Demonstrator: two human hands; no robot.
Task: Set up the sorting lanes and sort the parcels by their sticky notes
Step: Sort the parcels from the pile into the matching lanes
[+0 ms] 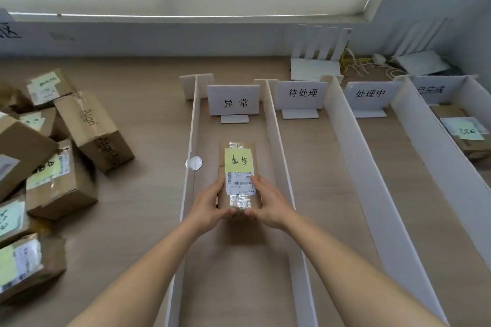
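Sitting in the leftmost lane, the parcel [238,180] lies flat on the table [148,194], long side running away from the camera. It's a narrow brown box with a yellow sticky note [237,160] on top, handwriting on it, and a white shipping label [240,183] just below that note. Both hands are on the near end: the left hand [210,204] grips the left edge, fingers along the side and thumb curled round the near corner, while the right hand [268,206] mirrors it on the right edge. The two thumbs almost meet at the box's near end. So it's a two-handed hold, snug round the parcel.

White dividers [279,156] wall the lane on either side, and the parcel sits between them, touching neither as far as one can tell. At the lane's far end stands a white sign [233,100] reading 异常. A small white round thing [194,162] clings to the left divider beside the parcel.

Moving right, the next lane carries a sign [303,93] marked 待处理, then one [370,94] marked 处理中, and the last sign [430,90] is partly hidden behind a divider. That far-right lane holds another box [465,135] with a pale note on top.

Over on the left of the table, a pile of boxes [53,156] waits, tilted and leaning on one another, several wearing yellow-green notes. At the back right, by the wall, sit white slats [322,45] and some yellow cable [356,62].
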